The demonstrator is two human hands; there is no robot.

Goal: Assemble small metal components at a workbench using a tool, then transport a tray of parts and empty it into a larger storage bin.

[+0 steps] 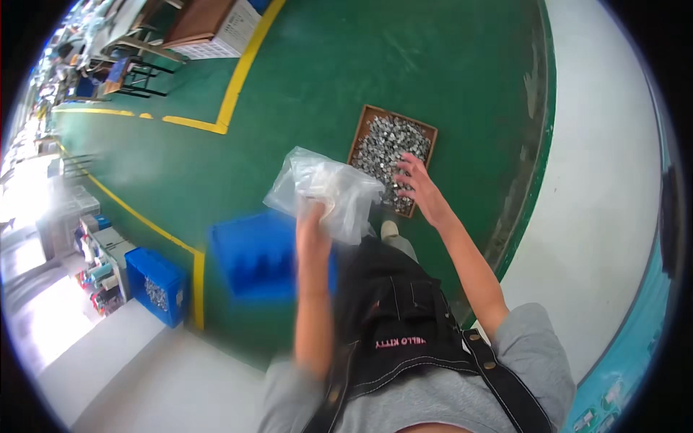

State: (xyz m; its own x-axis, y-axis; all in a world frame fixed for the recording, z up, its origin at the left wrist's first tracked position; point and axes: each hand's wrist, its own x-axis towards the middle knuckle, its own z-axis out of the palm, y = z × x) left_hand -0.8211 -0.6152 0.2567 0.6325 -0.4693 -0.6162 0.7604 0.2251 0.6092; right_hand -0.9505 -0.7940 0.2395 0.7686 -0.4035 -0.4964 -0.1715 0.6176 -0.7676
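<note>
A clear plastic bag (333, 186) hangs crumpled from my left hand (312, 220), whose fingers are closed on it. The bag covers the near left corner of a shallow brown tray (359, 133) on the floor. Many small silvery metal pieces (393, 141) fill that tray. Over its right side hovers my right hand (420, 189), fingers spread and holding nothing. Partly behind my left forearm is a blue plastic crate (253, 252), blurred; its contents cannot be made out.
A second blue crate (155, 289) with small metal pieces stands at the lower left, beside shelving (105, 249). Yellow lines (232, 90) mark the green floor. A white wall (599, 144) runs along the right. Boxes (224, 32) and a stool (119, 76) are at the far left.
</note>
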